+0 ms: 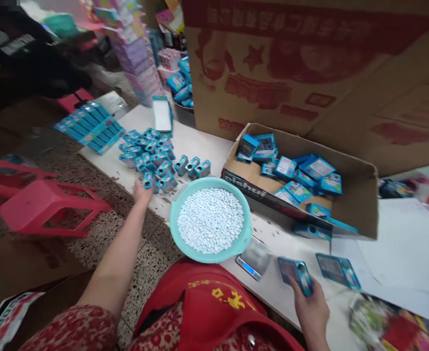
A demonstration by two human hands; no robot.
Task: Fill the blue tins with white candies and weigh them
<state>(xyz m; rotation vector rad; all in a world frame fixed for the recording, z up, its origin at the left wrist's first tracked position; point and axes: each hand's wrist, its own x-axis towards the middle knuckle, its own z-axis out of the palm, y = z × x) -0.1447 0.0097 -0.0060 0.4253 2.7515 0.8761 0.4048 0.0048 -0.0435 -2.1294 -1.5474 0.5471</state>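
Note:
My left hand (143, 193) reaches to the near edge of a cluster of small blue tins, its fingers closed around the lower part of one small blue tin (148, 180). The rest of the small tins (152, 148) stand close together, with a few in a short row beside them. My right hand (311, 304) grips a flat blue box (295, 274) with a round opening, just above the table. In front of my body is a light green basin (174, 219) filled with small white pellets (210, 220). A digital scale (254, 258) lies between the basin and my right hand.
An open carton (368, 195) with several blue boxes (302, 180) stands behind the scale. Another blue box (339, 270) lies to the right. A large cardboard box (258, 73) walls off the back. Red stools (53, 204) stand left of the white table (214, 141).

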